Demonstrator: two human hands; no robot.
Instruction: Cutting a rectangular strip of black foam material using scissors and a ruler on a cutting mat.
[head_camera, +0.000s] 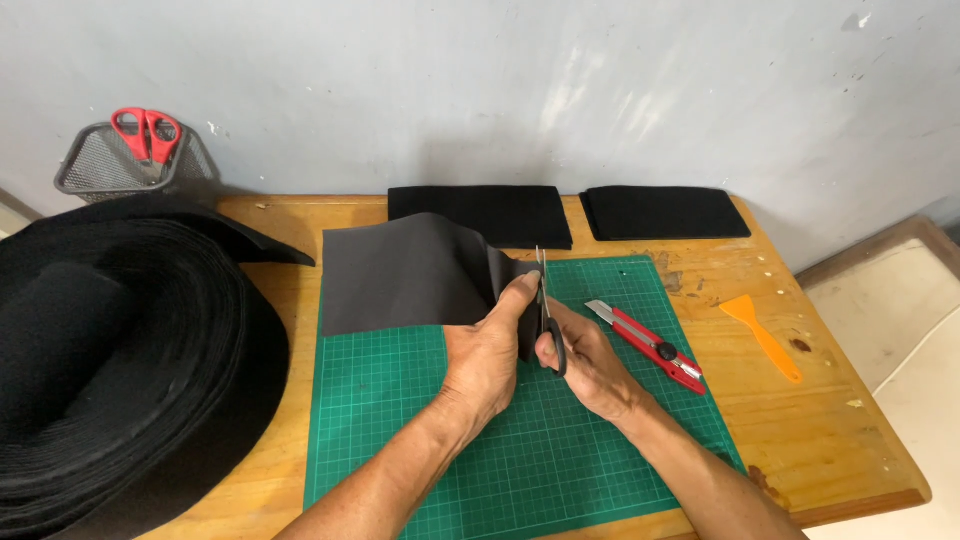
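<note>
Standing against a pale, scuffed grey wall, a wooden table (800, 440) with a warm varnished top carries a green cutting mat (520, 450) ruled with a fine grid. To the right, beyond the table edge, a light floor shows.

At the left, a big roll of black felt-like material (120, 370) rises in thick, soft layers, its loose end trailing toward the mat. Behind it sits a dark wire mesh basket (100, 165) holding red-handled scissors (147, 132). Along the wall lie two flat stacks of cut black pieces, one (480, 213) behind the mat and one (665, 212) further right. A red utility knife (655, 347) lies slanted on the mat's right edge, and an orange plastic scraper (765, 337) rests on bare wood beside it.

A dark grey sheet (400, 275), matte and limp, spreads over the upper left of the mat, its right end lifted and curled. The person's left hand (490, 355) pinches that raised right edge between thumb and fingers, holding it up off the mat. The right hand (585, 360) is closed around the dark handles of a pair of scissors (547, 315), whose slim blades point away from the person and up along the sheet's edge, just right of the left thumb. The sheet thus lies mostly to the left of both hands, with only its narrow end meeting the blades between them.
</note>
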